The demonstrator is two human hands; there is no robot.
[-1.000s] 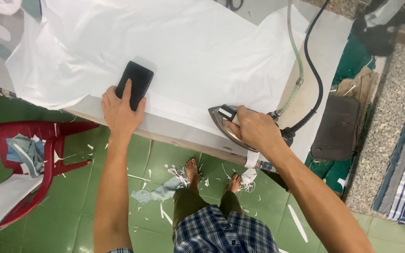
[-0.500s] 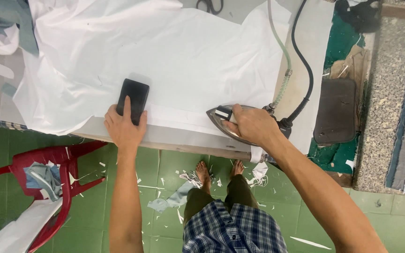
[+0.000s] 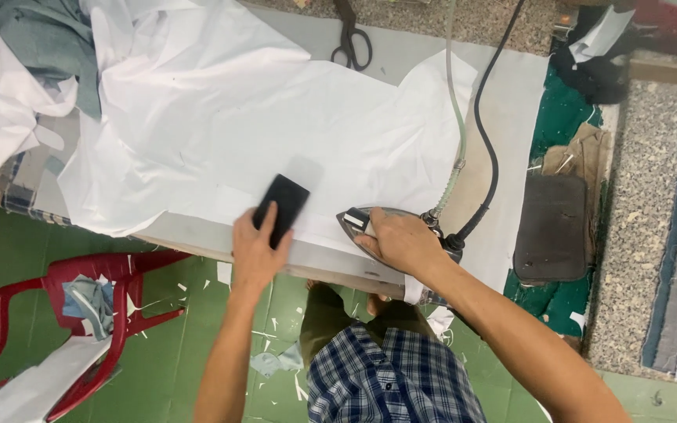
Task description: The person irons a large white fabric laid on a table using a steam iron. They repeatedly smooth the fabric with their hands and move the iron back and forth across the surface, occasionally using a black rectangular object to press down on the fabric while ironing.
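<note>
My left hand lies flat on a small black block — index finger stretched along its top, the other fingers bunched close at its near end, pressing it down on the white cloth. The block sits near the table's front edge, just left of the iron, w/ a narrow strip of cloth between them. It's slightly blurred.

My right hand is wrapped round the iron's handle, fingers curled tight, thumb tucked on the near side. The iron sits sole-down on the cloth at the front edge, nose pointing left twd the block. A black cord and a pale green hose run from its back end up across the table, side by side.

The cloth covers most of the ironing table, rumpled at the far left. Black scissors lie at the far edge, well apart from both hands. A dark grey pad rests on the right, off the table's end. Below left — a red plastic chair w/ cloth scraps on it, standing on the green floor.
</note>
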